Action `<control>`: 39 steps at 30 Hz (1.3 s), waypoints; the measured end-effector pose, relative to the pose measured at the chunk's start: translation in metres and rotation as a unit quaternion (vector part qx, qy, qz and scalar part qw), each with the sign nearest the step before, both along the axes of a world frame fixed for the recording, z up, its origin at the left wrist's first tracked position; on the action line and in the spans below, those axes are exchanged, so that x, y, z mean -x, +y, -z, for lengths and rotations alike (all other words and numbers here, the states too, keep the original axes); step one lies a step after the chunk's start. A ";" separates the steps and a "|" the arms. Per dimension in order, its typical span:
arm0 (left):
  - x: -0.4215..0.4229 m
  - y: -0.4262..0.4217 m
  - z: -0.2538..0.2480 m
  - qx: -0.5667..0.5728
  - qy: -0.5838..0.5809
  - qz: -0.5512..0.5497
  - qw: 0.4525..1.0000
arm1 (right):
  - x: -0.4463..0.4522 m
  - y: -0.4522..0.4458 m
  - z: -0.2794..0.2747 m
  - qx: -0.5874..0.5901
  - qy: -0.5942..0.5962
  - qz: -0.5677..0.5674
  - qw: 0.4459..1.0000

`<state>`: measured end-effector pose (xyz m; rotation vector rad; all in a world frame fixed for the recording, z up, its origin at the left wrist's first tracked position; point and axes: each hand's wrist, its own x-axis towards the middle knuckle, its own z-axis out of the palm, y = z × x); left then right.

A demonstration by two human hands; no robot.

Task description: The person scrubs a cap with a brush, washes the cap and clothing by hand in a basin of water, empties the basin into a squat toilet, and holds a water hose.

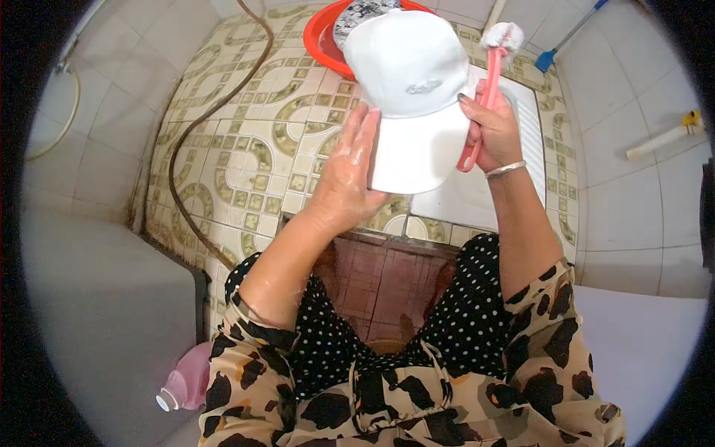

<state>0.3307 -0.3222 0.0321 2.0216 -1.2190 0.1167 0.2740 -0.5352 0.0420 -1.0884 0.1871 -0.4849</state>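
A white baseball cap [411, 67] hangs in front of me, brim toward me, with a small grey emblem on its front. My left hand [346, 167], wet and sudsy, supports the cap's left side along the brim, its thumb near the brim's lower edge. In my right hand [493, 130] is a pink-handled scrub brush [494, 71], head up and coated in white foam. The fingers of that same hand also touch the cap's right edge. Behind the cap, a red basin [320, 48] holds a grey-and-white patterned item [361, 18], partly hidden.
A white squat toilet [529, 119] is set into the patterned tile floor at right. A brown hose [179, 141] runs along the left. A pink bottle [186, 380] lies beside my left sleeve. A blue brush [546, 59] leans at the far right, and a white pipe [659, 141] sticks out from the wall.
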 end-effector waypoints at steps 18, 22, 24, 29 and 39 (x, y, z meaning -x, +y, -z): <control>-0.047 0.019 0.014 0.403 0.714 -0.022 0.572 | 0.015 0.083 -0.012 0.571 0.130 -0.182 0.790; -0.031 0.016 0.001 0.349 0.664 -0.037 0.660 | -0.017 0.042 0.000 0.652 0.201 -0.030 0.730; -0.028 0.015 -0.004 0.347 0.651 -0.031 0.675 | -0.008 0.051 -0.004 0.625 0.235 -0.026 0.744; -0.046 0.036 -0.002 0.367 0.656 0.036 0.659 | 0.007 0.066 -0.011 0.615 0.228 -0.053 0.753; -0.043 0.030 0.010 0.305 0.678 -0.017 0.668 | -0.012 0.048 0.005 0.668 0.275 -0.071 0.688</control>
